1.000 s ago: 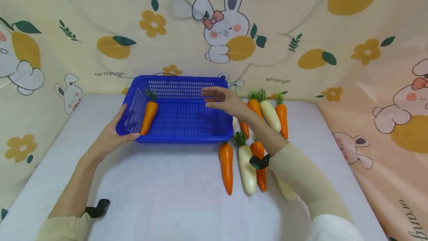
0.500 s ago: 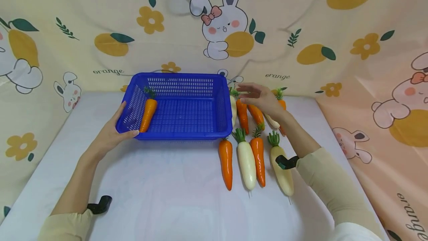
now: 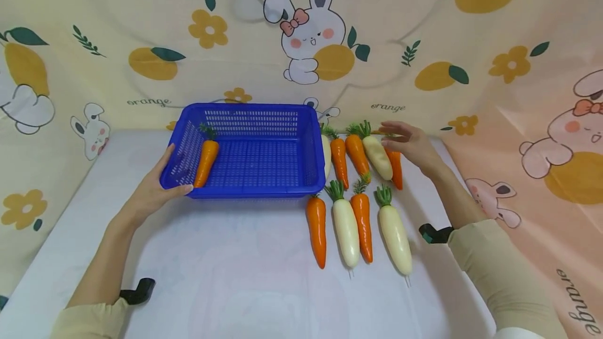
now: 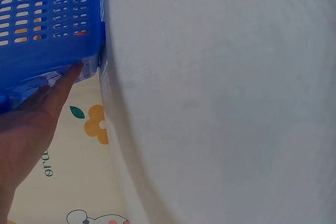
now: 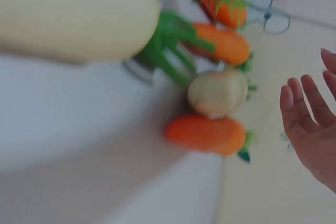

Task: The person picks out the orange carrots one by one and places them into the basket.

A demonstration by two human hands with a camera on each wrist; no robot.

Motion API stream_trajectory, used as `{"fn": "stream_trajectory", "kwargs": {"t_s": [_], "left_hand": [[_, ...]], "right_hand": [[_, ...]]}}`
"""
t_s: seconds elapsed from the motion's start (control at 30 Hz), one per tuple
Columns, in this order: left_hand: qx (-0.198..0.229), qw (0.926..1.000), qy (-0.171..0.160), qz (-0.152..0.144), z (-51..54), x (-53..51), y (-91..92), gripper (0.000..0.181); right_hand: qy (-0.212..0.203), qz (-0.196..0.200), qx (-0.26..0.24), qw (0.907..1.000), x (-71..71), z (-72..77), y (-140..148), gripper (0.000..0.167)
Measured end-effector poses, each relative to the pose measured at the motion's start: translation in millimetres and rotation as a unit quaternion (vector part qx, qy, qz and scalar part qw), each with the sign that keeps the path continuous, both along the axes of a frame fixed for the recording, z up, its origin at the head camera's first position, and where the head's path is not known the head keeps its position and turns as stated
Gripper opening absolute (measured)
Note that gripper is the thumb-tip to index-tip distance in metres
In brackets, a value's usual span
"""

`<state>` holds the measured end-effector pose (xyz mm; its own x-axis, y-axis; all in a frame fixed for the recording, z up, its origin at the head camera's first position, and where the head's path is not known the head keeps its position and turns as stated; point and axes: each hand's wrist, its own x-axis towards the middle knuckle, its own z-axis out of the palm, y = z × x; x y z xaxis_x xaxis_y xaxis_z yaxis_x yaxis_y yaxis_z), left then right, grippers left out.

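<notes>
A blue plastic basket point(image 3: 256, 191) stands at the back of the table with one orange carrot point(image 3: 207, 162) along its left side. My left hand point(image 3: 149, 194) rests on the basket's front left corner, thumb at the front rim and fingers along the outside of the left wall. In the left wrist view, extended fingers touch the blue wall from outside. My right hand point(image 3: 414, 145) hovers holding nothing over the top of the rightmost back carrot point(image 3: 395, 166), partly hiding its leaves. Beside that carrot lies a white radish point(image 3: 378, 157).
Two more carrots point(image 3: 357, 155) and a radish point(image 3: 326, 153), partly hidden by the basket, fill the back row. The front row has a carrot point(image 3: 317, 230), a radish point(image 3: 346, 232), another carrot point(image 3: 362, 226) and a radish point(image 3: 395, 239). A patterned cloth point(image 3: 235, 30) hangs behind the table.
My right hand has moved right, from over the basket's right side, across the back row, to the rightmost carrot. My left hand has stayed at the basket's corner.
</notes>
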<state>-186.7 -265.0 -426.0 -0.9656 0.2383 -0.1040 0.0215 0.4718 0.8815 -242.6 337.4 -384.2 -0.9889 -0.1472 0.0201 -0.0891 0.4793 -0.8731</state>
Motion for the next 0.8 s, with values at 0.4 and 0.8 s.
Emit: {"fn": "stream_trajectory", "kwargs": {"t_s": [0.4, 0.8], "left_hand": [[0.011, 0.9999, -0.011, 0.003, -1.8, -1.0, 0.4, 0.103], [-0.011, 0.9997, -0.019, 0.008, -0.1, -2.0, 1.2, 0.104]], "right_hand": [[-0.028, -0.052, -0.022, 0.998, -5.1, -29.9, 48.0, 0.055], [-0.14, -0.039, 0.015, 0.9893, -21.0, -56.2, 58.2, 0.075]]}}
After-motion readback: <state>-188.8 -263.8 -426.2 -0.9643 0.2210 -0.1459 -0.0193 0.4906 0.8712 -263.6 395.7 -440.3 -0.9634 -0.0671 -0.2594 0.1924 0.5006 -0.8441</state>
